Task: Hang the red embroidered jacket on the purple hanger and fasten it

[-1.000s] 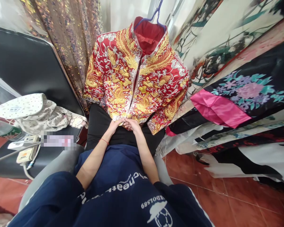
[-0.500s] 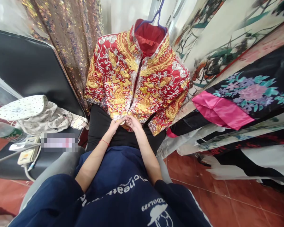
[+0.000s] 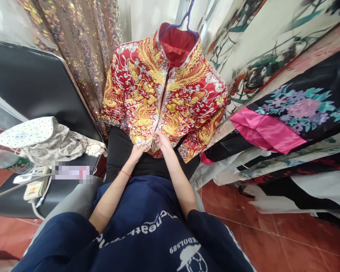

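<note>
A red jacket (image 3: pixel 164 90) thick with gold and silver embroidery hangs on a blue hanger (image 3: pixel 187 15) straight in front of me. My left hand (image 3: pixel 138 151) pinches the bottom hem of its left front panel. My right hand (image 3: pixel 161 140) grips the edge of the right front panel at the centre opening, just above the hem. Both hands are close together at the lower front closure. A black garment (image 3: pixel 121 151) hangs beneath the jacket.
A black board (image 3: pixel 36 87) leans at the left, with a dotted white cloth (image 3: pixel 45 139) and a power strip (image 3: pixel 35 185) on it. A sequinned curtain (image 3: pixel 79 45) hangs behind. Floral garments (image 3: pixel 294 109) and a pink cloth (image 3: pixel 263 132) crowd the right. The floor is red tile (image 3: pixel 272 241).
Both hands have risen slightly along the jacket's front opening. The right hand has moved higher onto the right panel edge, and the left keeps hold of the hem.
</note>
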`<state>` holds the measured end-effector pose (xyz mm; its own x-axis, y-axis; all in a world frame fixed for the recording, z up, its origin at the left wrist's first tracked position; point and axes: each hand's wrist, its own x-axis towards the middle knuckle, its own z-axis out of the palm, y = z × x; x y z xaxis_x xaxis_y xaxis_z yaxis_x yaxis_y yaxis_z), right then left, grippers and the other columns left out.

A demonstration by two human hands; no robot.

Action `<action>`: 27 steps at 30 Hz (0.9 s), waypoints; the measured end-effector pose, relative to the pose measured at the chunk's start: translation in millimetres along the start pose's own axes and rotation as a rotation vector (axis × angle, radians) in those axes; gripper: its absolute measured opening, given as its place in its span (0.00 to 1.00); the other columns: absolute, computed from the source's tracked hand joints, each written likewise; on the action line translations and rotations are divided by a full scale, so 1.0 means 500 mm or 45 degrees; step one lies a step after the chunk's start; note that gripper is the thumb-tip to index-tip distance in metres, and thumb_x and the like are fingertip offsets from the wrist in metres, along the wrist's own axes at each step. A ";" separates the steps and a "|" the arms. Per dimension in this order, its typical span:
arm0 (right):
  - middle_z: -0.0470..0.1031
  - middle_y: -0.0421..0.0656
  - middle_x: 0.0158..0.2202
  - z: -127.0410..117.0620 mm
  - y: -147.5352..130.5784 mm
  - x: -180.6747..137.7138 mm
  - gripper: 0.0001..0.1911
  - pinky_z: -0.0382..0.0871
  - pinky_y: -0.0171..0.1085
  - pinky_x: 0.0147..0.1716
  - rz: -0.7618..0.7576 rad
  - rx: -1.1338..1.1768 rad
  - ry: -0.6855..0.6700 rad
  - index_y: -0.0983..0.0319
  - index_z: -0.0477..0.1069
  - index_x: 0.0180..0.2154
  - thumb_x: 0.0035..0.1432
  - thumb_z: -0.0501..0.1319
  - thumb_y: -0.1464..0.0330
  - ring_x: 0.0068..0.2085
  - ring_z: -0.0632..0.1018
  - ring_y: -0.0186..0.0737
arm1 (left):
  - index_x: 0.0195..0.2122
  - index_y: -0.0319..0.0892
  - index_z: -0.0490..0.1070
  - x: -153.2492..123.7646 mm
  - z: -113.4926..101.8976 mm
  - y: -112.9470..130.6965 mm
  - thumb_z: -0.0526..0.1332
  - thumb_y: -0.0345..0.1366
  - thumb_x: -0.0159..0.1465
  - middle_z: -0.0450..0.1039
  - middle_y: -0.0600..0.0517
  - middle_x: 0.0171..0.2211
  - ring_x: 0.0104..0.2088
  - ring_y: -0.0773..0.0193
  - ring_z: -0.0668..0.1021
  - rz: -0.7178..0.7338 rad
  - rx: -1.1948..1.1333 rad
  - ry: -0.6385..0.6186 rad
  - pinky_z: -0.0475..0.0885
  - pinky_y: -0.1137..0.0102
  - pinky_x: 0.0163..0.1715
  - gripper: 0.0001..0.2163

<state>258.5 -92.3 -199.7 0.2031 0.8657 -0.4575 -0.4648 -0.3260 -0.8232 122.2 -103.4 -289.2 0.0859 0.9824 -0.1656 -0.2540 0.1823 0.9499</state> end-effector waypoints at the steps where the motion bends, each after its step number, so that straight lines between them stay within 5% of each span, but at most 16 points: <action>1: 0.77 0.39 0.19 0.002 -0.012 0.000 0.10 0.55 0.23 0.15 -0.032 -0.010 -0.001 0.64 0.72 0.25 0.59 0.63 0.75 0.18 0.70 0.24 | 0.46 0.35 0.80 -0.003 0.001 0.001 0.78 0.45 0.42 0.83 0.41 0.47 0.50 0.44 0.82 -0.009 0.027 0.003 0.74 0.52 0.57 0.31; 7: 0.78 0.38 0.21 0.013 -0.072 -0.002 0.13 0.57 0.24 0.18 -0.240 -0.094 -0.040 0.63 0.72 0.24 0.62 0.60 0.73 0.19 0.73 0.23 | 0.42 0.34 0.79 -0.025 0.004 0.015 0.74 0.46 0.48 0.83 0.41 0.44 0.46 0.50 0.84 -0.130 0.367 -0.004 0.77 0.61 0.51 0.25; 11: 0.78 0.38 0.22 0.007 -0.084 -0.013 0.12 0.58 0.26 0.19 -0.332 -0.189 -0.106 0.63 0.73 0.24 0.60 0.63 0.69 0.20 0.73 0.25 | 0.29 0.37 0.78 -0.032 -0.034 0.072 0.70 0.47 0.55 0.82 0.43 0.27 0.35 0.50 0.85 -0.258 0.774 -0.084 0.79 0.61 0.41 0.15; 14: 0.76 0.38 0.20 -0.004 -0.068 -0.024 0.10 0.60 0.27 0.20 -0.341 -0.265 -0.170 0.63 0.73 0.24 0.57 0.66 0.68 0.20 0.72 0.27 | 0.18 0.41 0.71 -0.037 -0.070 0.132 0.70 0.48 0.55 0.74 0.44 0.17 0.38 0.41 0.84 -0.267 1.165 -0.032 0.76 0.56 0.43 0.18; 17: 0.74 0.37 0.18 -0.008 -0.032 -0.034 0.09 0.63 0.28 0.21 -0.333 -0.299 -0.218 0.63 0.74 0.24 0.55 0.65 0.68 0.20 0.71 0.28 | 0.20 0.42 0.72 -0.044 -0.066 0.174 0.67 0.49 0.58 0.77 0.43 0.23 0.47 0.40 0.81 -0.125 1.440 -0.001 0.72 0.55 0.49 0.18; 21: 0.69 0.34 0.16 0.004 0.022 -0.046 0.09 0.61 0.29 0.21 -0.351 -0.300 -0.248 0.63 0.74 0.24 0.55 0.62 0.68 0.19 0.69 0.28 | 0.35 0.43 0.77 -0.030 0.007 0.175 0.65 0.43 0.61 0.82 0.44 0.41 0.50 0.46 0.80 0.104 1.587 -0.115 0.70 0.60 0.50 0.09; 27: 0.62 0.31 0.13 0.022 0.061 -0.041 0.10 0.60 0.29 0.20 -0.441 -0.295 -0.212 0.62 0.72 0.25 0.56 0.61 0.65 0.17 0.64 0.27 | 0.38 0.43 0.77 0.033 0.053 0.135 0.56 0.30 0.66 0.82 0.47 0.39 0.45 0.55 0.82 0.221 1.630 -0.242 0.71 0.69 0.42 0.10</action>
<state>230.5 -115.8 -211.6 0.1621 0.9820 -0.0971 -0.1848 -0.0664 -0.9805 132.1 -75.9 -220.6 0.3058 0.9490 -0.0766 0.8074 -0.2158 0.5492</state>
